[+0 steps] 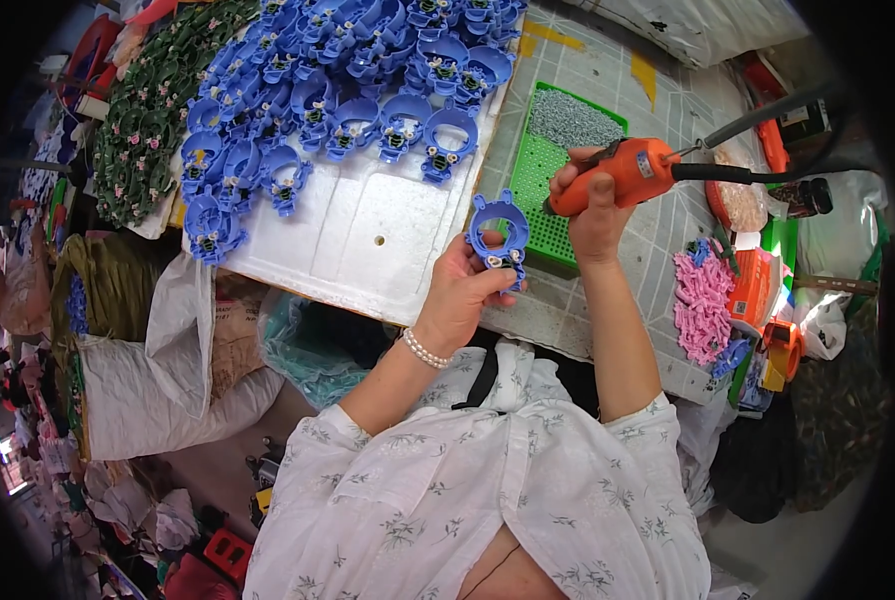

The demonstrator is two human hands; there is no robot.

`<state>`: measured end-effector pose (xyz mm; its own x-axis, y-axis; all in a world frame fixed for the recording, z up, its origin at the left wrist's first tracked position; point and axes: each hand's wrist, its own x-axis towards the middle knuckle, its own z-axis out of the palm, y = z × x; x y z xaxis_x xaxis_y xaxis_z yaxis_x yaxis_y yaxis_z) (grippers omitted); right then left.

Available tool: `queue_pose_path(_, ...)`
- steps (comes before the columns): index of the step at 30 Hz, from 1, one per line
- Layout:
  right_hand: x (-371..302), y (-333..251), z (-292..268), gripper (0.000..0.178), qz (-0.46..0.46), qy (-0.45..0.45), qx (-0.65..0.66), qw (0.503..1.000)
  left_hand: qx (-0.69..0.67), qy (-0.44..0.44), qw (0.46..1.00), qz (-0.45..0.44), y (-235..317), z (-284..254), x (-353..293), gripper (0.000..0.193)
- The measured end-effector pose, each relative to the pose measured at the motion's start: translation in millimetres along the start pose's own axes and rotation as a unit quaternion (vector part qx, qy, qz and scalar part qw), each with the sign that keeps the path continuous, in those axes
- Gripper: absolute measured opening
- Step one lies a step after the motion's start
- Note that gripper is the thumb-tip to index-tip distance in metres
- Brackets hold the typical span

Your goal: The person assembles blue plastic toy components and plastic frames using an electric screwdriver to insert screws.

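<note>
My left hand (454,283) pinches a blue plastic ring-shaped piece (497,225) by its lower end, where small decorations sit under my thumb. In my right hand (599,210) is an orange electric screwdriver (632,175), its dark tip pointing left toward the blue piece but apart from it. A cord leaves its back end to the right. Beneath the tool lies a green perforated tray (547,180) with a heap of small grey metal parts (572,118) at its far end; they look like screws, too small to be sure.
Many similar blue pieces (357,60) crowd the white board (337,240) at far left. Dark green pieces with pink bits (152,120) are piled beyond its left edge. Pink plastic parts (702,305) lie at right beside an orange box (752,290). Sacks (182,400) stand below left.
</note>
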<state>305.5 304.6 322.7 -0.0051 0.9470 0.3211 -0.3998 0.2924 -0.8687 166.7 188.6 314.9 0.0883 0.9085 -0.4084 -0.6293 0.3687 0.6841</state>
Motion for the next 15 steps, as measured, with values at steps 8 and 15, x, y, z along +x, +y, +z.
queue_pose_path(8, 3, -13, 4, 0.051, -0.023, -0.005, 0.019, 1.000, 0.002, 0.008, 1.000, 0.003, 2, 1, 1, 0.042)
queue_pose_path(15, 0, -1, 2, 0.048, 0.005, -0.002, 0.001, 1.000, 0.001, 0.009, 1.000, 0.001, 1, 0, 2, 0.042)
